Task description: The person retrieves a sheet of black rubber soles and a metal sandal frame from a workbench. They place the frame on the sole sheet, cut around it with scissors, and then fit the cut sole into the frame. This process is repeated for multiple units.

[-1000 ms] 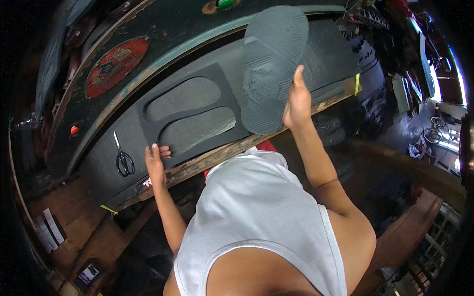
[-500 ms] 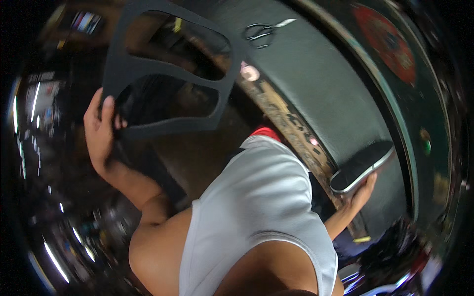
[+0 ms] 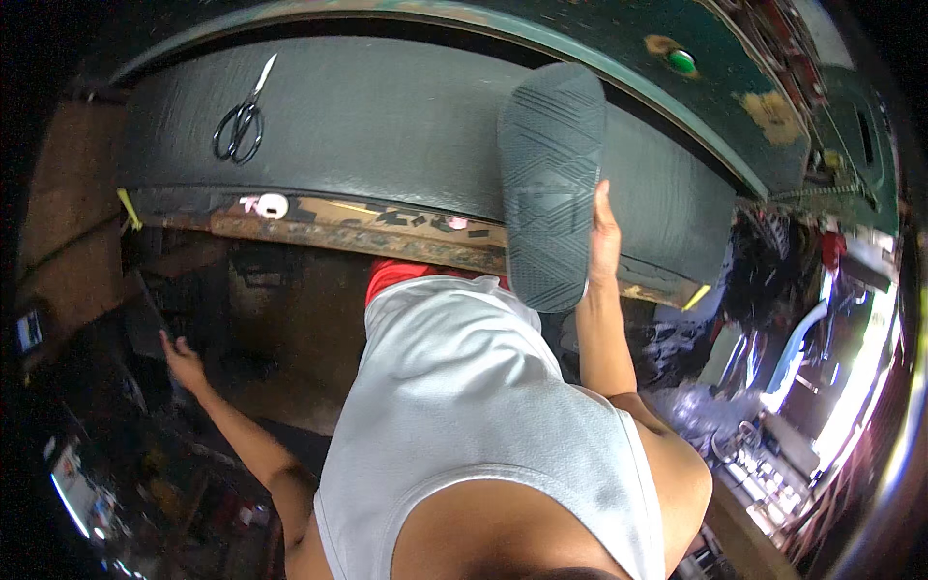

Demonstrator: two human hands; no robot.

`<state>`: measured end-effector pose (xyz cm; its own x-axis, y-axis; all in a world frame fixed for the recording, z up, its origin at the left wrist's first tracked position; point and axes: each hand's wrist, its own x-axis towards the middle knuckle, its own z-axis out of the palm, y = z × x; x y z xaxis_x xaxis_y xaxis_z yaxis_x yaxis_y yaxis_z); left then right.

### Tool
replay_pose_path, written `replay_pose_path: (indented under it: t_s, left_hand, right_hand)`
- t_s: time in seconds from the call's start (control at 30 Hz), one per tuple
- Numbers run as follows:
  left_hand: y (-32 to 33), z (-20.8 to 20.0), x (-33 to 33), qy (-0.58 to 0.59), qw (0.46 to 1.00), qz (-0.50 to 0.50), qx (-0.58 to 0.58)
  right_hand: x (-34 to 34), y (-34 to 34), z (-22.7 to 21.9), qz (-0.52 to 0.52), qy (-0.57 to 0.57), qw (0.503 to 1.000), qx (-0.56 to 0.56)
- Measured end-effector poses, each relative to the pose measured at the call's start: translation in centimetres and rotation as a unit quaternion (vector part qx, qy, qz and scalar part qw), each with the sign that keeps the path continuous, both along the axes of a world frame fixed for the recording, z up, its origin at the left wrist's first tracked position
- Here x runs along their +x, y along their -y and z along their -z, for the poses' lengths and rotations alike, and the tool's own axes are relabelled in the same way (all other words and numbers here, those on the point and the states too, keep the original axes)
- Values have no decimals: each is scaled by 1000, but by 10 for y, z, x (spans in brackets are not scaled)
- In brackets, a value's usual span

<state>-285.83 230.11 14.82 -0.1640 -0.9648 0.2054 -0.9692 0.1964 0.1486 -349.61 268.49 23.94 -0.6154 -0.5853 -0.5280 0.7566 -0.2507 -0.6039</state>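
Note:
A dark grey shoe sole (image 3: 551,193) with a patterned tread stands raised in front of the bench, its tread in view. My right hand (image 3: 605,237) grips it along its right edge, the fingers partly hidden behind it. Off to the left and low, my left hand (image 3: 184,365) is stretched out with its fingers apart. Close to its fingertips is the thin edge of a dark sheet (image 3: 150,298); the shadow hides whether they touch. Black-handled scissors (image 3: 240,126) lie on the left part of the bench, blade pointing away.
A long dark padded bench top (image 3: 387,126) runs across in front of me, with a worn wooden front edge (image 3: 367,230). A small pinkish-white round object (image 3: 274,206) sits on that edge. Beyond is a green machine part (image 3: 619,43). Plastic-wrapped items (image 3: 696,416) are at the right.
My view has turned to the right. The cut-out black sheet has gone from before me as my left hand dropped away. My right hand has raised the sole and turned its tread into view.

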Motion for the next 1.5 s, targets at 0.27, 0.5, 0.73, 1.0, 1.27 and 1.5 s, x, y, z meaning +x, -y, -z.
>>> replay_pose_path:
  t_s: [0.27, 0.5, 0.73, 1.0, 1.27, 1.5]
  left_hand:
    - [-16, -11, -191, -259, 895, 97, 350]
    - [-166, -121, -435, -298, 683, 421, 517]
    - [-234, -90, -493, -379, 471, 236, 761]
    - [-247, -58, -500, -291, 583, 437, 620]
    - [-219, -124, -509, -233, 604, 507, 569]
    - [-201, -131, -505, -195, 641, 571, 474]
  right_hand:
    - [29, -4, -3, 63, 19, 993, -99]
    - [47, -9, 1, 64, 21, 990, -120]
    - [67, -27, -4, -71, -201, 963, -164]
    - [77, -21, 15, 20, -319, 948, -5]
    - [55, -13, 19, 107, -346, 924, 120]
    - [35, -29, 6, 65, -403, 886, 222]
